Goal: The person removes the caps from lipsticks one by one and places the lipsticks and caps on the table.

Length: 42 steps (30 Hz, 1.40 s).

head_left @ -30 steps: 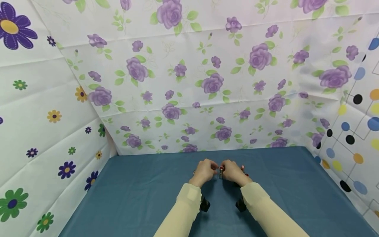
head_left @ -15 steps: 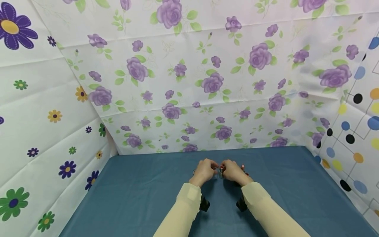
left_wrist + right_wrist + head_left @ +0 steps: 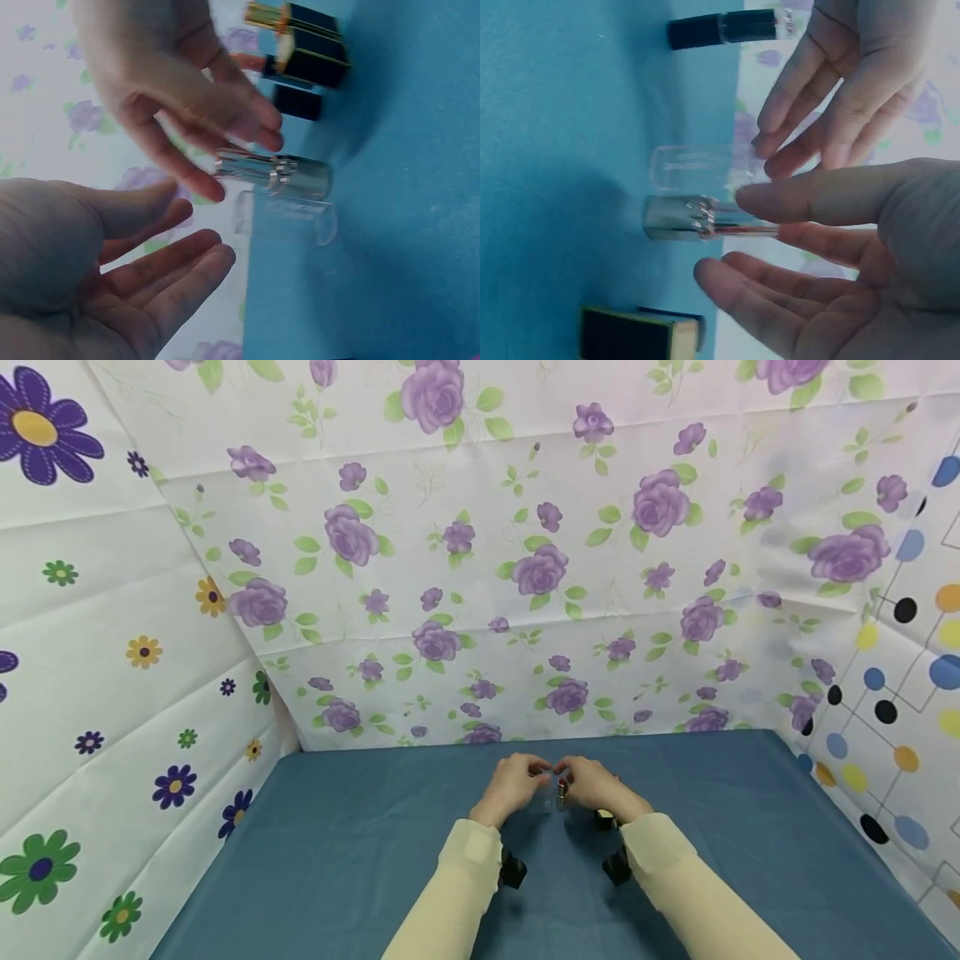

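Left hand [image 3: 512, 783] and right hand [image 3: 594, 784] hover unclenched by tube [image 3: 665, 218], well inside table [image 3: 352, 852] edges.

1. Both arms reach forward from the bottom of the head view, left arm [image 3: 447, 885] and right arm [image 3: 697, 889] angling in toward each other, pale yellow sleeves down to the wrists.
2. Left hand [image 3: 516, 781] has its back up and isn't gripping anything, fingers [image 3: 191, 289] loosely stretched and a clear gap to the thumb [image 3: 139, 210].
3. Right hand [image 3: 592, 783] is pretty much the mirror image, also back up. Its thumb [image 3: 817, 196] is nearly straight, other fingers slightly bent and spread.
4. Fingertips of both hands point inward, super close together.
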Available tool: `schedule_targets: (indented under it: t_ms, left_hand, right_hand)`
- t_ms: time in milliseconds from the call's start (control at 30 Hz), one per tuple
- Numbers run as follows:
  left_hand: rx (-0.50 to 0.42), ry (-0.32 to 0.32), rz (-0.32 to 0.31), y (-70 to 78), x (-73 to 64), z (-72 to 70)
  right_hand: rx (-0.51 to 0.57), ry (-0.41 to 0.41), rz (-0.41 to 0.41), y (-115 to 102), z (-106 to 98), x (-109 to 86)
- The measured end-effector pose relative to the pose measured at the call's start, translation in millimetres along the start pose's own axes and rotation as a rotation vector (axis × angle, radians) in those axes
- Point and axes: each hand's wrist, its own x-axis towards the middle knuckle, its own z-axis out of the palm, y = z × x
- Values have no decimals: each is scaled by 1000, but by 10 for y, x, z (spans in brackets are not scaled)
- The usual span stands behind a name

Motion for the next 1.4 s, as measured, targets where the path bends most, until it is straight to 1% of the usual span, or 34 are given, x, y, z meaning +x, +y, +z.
schedule_targets:
  t_ms: [133,200,300,400,567,667,800,900,1000,1100,1400]
  left_hand:
    - [-43,3,36,0,-15,-86]
    - [-63,-1,47,6,-28,-124]
    - [-95,-10,59,18,-52,-183]
    - [-124,-19,68,14,-80,-232]
    - [-141,-23,102,-13,-120,-261]
    - [-152,-17,117,-16,-164,-282]
    - [-178,-17,135,-14,-227,-329]
    - [-199,-23,155,-15,-270,-376]
    - [-213,-26,174,-36,-317,-415]
    - [-226,-26,183,-77,-360,-435]
    - [-272,-28,199,-246,-433,-411]
  right_hand:
    - [34,-19,-27,-6,-74,-29]
    - [60,-12,-30,0,-107,-50]
    - [85,3,-55,4,-151,-95]
    - [100,29,-84,-7,-178,-142]
    - [145,97,-140,4,-172,-226]
    - [169,147,-193,20,-148,-284]
    - [219,194,-258,38,-107,-348]
    - [276,212,-296,35,-83,-385]
    - [314,214,-322,32,-50,-420]
    - [359,199,-325,29,-21,-452]
    - [467,144,-335,77,75,-500]
